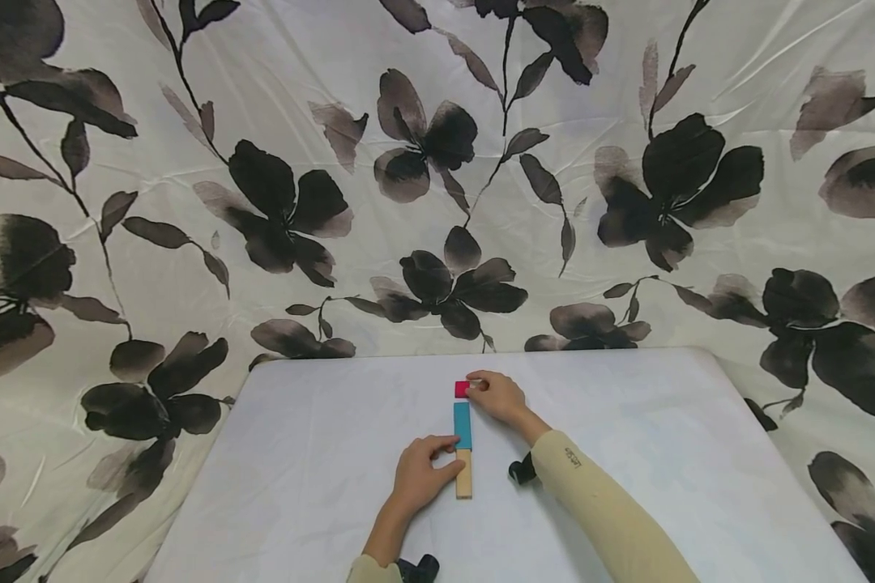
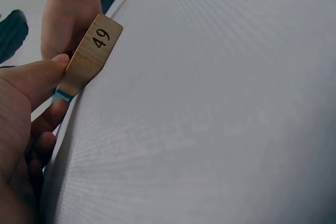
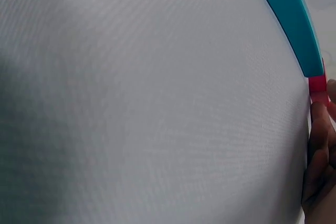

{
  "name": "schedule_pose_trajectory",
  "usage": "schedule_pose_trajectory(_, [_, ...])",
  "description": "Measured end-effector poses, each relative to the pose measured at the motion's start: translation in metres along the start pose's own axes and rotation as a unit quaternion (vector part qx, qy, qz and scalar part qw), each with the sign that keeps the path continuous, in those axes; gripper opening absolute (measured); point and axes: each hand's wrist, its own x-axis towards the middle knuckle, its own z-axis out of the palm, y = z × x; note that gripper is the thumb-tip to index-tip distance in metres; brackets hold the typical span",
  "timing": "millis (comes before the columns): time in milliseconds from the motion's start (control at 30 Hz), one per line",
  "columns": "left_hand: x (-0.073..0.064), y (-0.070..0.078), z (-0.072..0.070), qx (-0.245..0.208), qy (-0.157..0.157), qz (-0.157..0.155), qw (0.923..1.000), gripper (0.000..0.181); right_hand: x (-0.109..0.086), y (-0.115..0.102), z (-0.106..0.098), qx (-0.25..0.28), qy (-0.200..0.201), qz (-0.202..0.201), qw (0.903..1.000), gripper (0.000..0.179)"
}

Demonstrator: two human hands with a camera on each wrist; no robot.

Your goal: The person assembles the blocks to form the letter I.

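In the head view, three blocks form a line on the white table. Nearest is a plain wooden block [image 1: 464, 478], with a long blue block [image 1: 463, 423] behind it and a small red block [image 1: 462, 389] beyond a narrow gap. My right hand [image 1: 499, 398] pinches the red block at its right side. From the left, my left hand [image 1: 417, 471] touches the line, thumb on the wooden block and index finger at the blue block's near end. Dark digits, like 49, mark the wooden block [image 2: 98, 45] in the left wrist view.
The white table [image 1: 299, 453] has its back edge just behind the red block. A floral cloth [image 1: 423, 267] hangs behind it. A black wrist device [image 1: 522, 470] is by the right sleeve, and another black device [image 1: 419, 568] by the left one.
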Motion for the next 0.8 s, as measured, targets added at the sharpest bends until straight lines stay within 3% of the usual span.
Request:
schedule_pose_trajectory(200, [0.0011,-0.0001,-0.0007,-0.002,0.010,0.015,0.9998,0.036,0.0005,-0.0004,-0.0007,-0.006,0.001,-0.008,0.9999,0.030])
schedule_pose_trajectory(800, [-0.0001,-0.0001,-0.0005,-0.010,0.006,0.013,0.9999,0.036,0.0000,0.0025,0.0020,-0.009,-0.001,-0.007,0.9999,0.030])
